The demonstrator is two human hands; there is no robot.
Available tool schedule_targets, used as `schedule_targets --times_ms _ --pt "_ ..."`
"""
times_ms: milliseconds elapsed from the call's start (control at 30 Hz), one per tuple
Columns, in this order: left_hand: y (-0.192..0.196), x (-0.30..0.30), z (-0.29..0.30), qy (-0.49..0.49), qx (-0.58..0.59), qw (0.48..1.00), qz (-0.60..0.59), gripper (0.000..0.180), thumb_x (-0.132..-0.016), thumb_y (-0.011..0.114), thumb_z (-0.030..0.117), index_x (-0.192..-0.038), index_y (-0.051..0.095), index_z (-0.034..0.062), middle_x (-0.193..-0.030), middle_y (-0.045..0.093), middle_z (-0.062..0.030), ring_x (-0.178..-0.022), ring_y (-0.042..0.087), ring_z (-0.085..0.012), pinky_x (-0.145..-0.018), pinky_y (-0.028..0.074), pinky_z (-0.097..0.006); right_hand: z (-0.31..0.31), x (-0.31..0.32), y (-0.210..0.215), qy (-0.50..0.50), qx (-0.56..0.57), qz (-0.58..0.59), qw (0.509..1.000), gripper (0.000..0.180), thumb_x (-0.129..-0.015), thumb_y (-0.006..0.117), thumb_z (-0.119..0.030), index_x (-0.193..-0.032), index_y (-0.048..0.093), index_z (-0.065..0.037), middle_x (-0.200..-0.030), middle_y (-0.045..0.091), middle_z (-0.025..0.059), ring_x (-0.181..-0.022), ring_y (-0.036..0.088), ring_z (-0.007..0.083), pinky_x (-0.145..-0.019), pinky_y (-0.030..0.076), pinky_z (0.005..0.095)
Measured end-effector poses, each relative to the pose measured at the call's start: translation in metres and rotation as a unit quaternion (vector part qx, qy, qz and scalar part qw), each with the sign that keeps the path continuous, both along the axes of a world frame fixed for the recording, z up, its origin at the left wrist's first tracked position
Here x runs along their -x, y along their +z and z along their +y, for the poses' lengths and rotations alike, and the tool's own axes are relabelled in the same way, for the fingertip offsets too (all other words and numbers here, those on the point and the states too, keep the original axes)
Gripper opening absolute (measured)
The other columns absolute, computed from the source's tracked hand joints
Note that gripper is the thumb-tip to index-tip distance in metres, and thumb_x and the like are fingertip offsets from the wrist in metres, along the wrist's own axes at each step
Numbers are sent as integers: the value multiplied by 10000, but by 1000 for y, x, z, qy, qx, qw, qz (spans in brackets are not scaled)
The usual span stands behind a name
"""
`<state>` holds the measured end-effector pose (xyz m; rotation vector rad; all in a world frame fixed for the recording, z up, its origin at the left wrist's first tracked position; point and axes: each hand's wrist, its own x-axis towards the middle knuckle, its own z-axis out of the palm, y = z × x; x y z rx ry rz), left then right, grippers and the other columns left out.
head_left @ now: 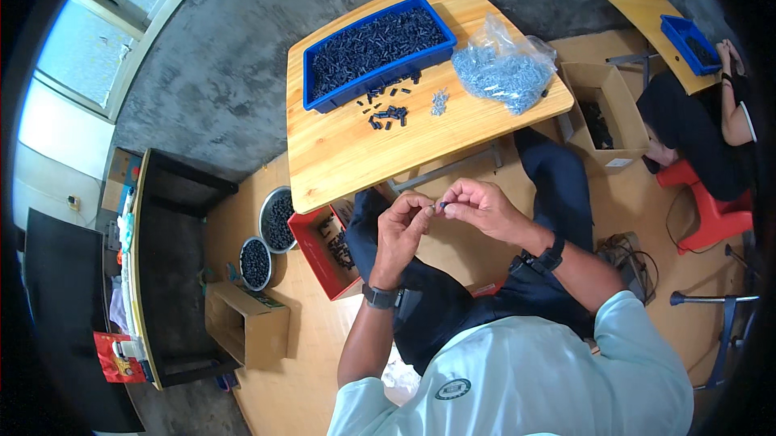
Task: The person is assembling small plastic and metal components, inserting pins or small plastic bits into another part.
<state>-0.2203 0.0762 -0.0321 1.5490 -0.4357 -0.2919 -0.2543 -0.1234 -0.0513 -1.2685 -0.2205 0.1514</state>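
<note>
1. dark low cabinet (pixel 174 274) at far left, with a red printed packet (pixel 113 358) by its near corner.
2. open brown cardboard box (pixel 246 324) on the floor just beside the cabinet.
3. two round metal bowls of small dark parts: smaller bowl (pixel 255 263), larger bowl (pixel 279 220), touching or nearly so.
4. red plastic tray (pixel 323 254) holding a few dark parts, partly under the table edge, beside the person's knee.
5. light wooden table (pixel 339 161); on it a blue rectangular plastic bin (pixel 378 52) filled with small dark cylindrical parts, and a loose scatter of the same parts (pixel 390 113) just in front of the bin.
6. left hand (pixel 402 230), raised over the lap, fingers curled inward toward the right hand; fingertips close on or right beside the small part, exact contact too small to tell.
7. small dark cylindrical part (pixel 442 206), held between the two hands below the table's near edge. judged light, stiff, easy to drop; best pinched by its sides at the fingertips.
8. right hand (pixel 482 206), thumb and forefinger pinched shut on the part.
9. small pile of pale metal screws (pixel 440 101) on the table; clear plastic bag of the same screws (pixel 505 68) at the right end.
10. open cardboard box (pixel 602 113) on the floor.
11. second blue bin (pixel 689 42) on another table, where another person sits on a red plastic stool (pixel 707 210).
</note>
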Motion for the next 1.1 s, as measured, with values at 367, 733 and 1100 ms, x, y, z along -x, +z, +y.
schedule_targets --times_ms 367,733,1100 --pt "22 29 -14 72 -21 992 -100 32 -968 615 21 -962 620 -10 -863 599 -23 -695 547 -68 -612 465 -220 -3 16 10 -9 95 -46 994 119 -956 641 -14 -1068 603 3 -974 659 29 -908 622 67 -811 526 242" --pt "8 40 -26 69 43 995 -63 59 -992 593 22 -996 624 -28 -933 615 -49 -736 607 -106 -665 502 -234 4 26 7 -86 37 -29 995 159 -927 666 -1 -1078 652 44 -948 694 57 -873 671 104 -789 561 250" --pt "1 49 -29 87 119 989 -16 70 -987 597 19 -1001 644 -31 -937 634 -64 -724 611 -113 -655 503 -238 11 34 4 -102 -58 -10 993 149 -922 689 -5 -1061 691 48 -963 700 68 -855 672 118 -763 567 240"
